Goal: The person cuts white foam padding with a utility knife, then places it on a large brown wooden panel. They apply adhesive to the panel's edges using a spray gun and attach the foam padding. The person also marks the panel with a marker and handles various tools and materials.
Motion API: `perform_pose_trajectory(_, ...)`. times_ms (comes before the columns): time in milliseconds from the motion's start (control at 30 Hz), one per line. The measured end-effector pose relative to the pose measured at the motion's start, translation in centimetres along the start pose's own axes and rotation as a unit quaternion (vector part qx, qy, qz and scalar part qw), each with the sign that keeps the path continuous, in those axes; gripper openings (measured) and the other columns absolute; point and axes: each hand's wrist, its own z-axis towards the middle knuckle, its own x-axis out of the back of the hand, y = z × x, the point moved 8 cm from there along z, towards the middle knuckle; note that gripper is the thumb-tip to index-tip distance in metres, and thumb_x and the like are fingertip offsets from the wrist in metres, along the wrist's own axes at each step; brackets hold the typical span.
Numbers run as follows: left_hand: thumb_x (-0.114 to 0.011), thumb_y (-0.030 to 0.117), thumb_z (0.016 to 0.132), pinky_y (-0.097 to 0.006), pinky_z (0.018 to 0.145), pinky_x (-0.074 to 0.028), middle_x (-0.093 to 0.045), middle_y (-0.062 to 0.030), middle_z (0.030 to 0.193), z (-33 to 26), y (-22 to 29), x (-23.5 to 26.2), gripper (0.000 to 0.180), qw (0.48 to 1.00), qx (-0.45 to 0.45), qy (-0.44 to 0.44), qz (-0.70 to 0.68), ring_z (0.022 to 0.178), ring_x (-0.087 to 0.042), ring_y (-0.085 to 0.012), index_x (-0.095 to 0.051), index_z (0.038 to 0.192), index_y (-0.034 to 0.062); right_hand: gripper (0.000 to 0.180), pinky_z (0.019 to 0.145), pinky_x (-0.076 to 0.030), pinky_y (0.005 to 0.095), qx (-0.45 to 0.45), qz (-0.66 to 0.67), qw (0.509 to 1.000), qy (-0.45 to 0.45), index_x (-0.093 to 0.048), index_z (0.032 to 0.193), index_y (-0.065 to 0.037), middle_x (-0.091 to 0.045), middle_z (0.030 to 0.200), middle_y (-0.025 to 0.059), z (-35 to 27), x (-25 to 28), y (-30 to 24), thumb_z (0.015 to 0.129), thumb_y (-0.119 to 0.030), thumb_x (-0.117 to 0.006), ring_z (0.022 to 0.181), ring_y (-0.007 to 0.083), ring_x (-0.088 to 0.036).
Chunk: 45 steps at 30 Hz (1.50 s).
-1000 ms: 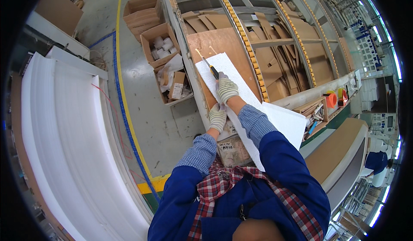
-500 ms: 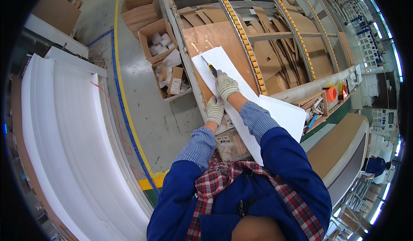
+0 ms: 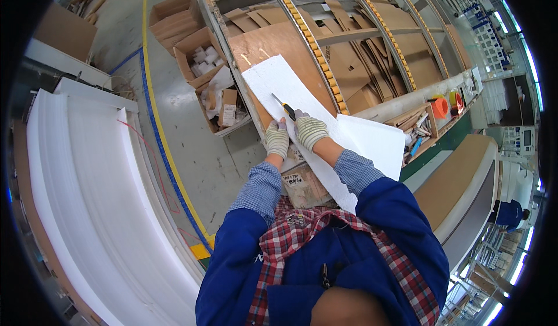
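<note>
Both my hands wear striped knit gloves. My right hand (image 3: 311,130) is closed round a yellow-and-black utility knife (image 3: 287,111), whose blade points forward over a long white foam sheet (image 3: 270,77). Whether the blade cuts into the foam cannot be told. My left hand (image 3: 277,139) is at the left edge of the sheet, close to the knife, its fingers closed on that edge. The sheet lies slantwise on a brown board (image 3: 264,38) and reaches back toward my body. Another white piece (image 3: 375,143) lies at its right.
A conveyor frame with yellow rollers (image 3: 317,47) holds cardboard scraps below. Open boxes (image 3: 203,58) stand on the floor at left, beyond tall stacked white sheets (image 3: 87,180). A wooden tool box (image 3: 418,131) and orange tape (image 3: 440,108) sit at right. A person (image 3: 510,214) stands far right.
My right hand has drawn the knife back toward me along the foam, ending beside my left hand. The whole view has shifted slightly; the left hand stays at the foam's edge.
</note>
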Motion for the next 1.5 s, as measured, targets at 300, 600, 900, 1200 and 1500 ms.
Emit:
perform_pose_trajectory(300,-0.052,0.037,0.091,-0.037,0.069,-0.046,-0.063,-0.0188,0.08,-0.5,0.9,0.2,0.044,0.997,-0.028,0.007,0.067,0.073,-0.059,-0.0258,-0.06,0.096,-0.0064,0.03,0.073,-0.05,0.046,0.015,-0.03,0.999,0.019,-0.048,0.113,-0.001,-0.062,0.098,0.0219,-4.4,-0.4,2.1,0.089,-0.019,-0.045,0.085,0.0346,-0.065)
perform_pose_trajectory(600,-0.051,0.037,0.092,-0.038,0.072,-0.045,-0.063,-0.0191,0.083,-0.3,0.8,0.3,0.045,0.995,-0.057,0.042,0.072,0.075,-0.057,-0.0278,-0.059,0.096,-0.0074,0.03,0.071,-0.05,0.0456,-0.016,-0.006,1.0,0.017,-0.046,0.113,-0.002,-0.062,0.098,0.0216,-9.5,-1.3,3.6,0.089,-0.019,-0.046,0.085,0.0344,-0.064)
perform_pose_trajectory(900,-0.054,0.03,0.092,-0.034,0.073,-0.047,-0.063,-0.0157,0.087,0.3,-0.4,-0.4,0.04,0.996,-0.047,-0.002,-0.073,0.079,-0.058,-0.0223,-0.058,0.101,-0.009,0.031,0.067,-0.049,0.0475,-0.005,0.021,0.997,0.072,-0.043,0.114,-0.004,-0.061,0.091,0.0187,-15.3,-2.6,6.3,0.089,-0.021,-0.049,0.081,0.0346,-0.063)
perform_pose_trajectory(1200,-0.077,0.018,0.071,-0.037,0.081,-0.046,-0.057,-0.016,0.109,5.8,1.6,-0.3,0.066,0.949,0.076,-0.036,-0.304,0.091,-0.056,-0.0258,-0.046,0.122,-0.0089,0.03,0.07,-0.05,0.0457,0.037,0.06,0.993,0.098,-0.045,0.112,-0.003,-0.061,0.096,0.0201,-9.1,-1.7,3.5,0.089,-0.023,-0.049,0.083,0.0352,-0.064)
perform_pose_trajectory(1500,-0.075,0.007,0.07,-0.04,0.076,-0.049,-0.056,-0.0189,0.11,6.9,2.1,-0.2,0.075,0.962,0.055,-0.021,-0.267,0.091,-0.057,-0.0304,-0.035,0.132,-0.0045,0.03,0.072,-0.05,0.0465,0.003,0.045,0.997,0.055,-0.045,0.113,-0.003,-0.061,0.099,0.0201,-11.3,-2.9,5.3,0.09,-0.023,-0.048,0.085,0.0347,-0.064)
